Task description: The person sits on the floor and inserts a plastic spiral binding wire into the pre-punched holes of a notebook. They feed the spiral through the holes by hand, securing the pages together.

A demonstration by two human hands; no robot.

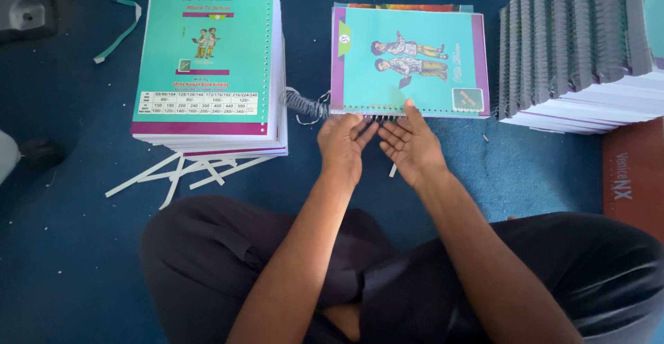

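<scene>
Nearest the camera, dark trousers [387, 282] of crossed legs fill the bottom of the view, and both forearms reach forward from them over the blue floor [69, 247]. The left hand [342, 147] and the right hand [411, 147] are set side by side at the near edge of a turquoise notebook [408, 60] lying flat on the floor just ahead of the knees. The grip of each hand is narrow, fingertips pinched at the wire spiral [308, 105] being fed along that punched edge; whether either actually clamps the wire cannot be told, since the fingers cover it. The notebook is judged light and fairly stiff in its glossy, probably slippery cover, yet floppy if lifted by one corner, so it is best held at the bound edge or pressed flat. The spiral is judged thin and springy, easily bent, and its loose coil trails off to the left of the notebook. How far the wire is threaded is hidden under the hands. White paper strips [187, 171] lie scattered to the left, partly tucked under a tall stack of unbound notebooks [207, 60]. Farther right, a large pile of bound notebooks [581, 47] is cut off by the frame, as is a grey object [24, 2] at the far left corner.
</scene>
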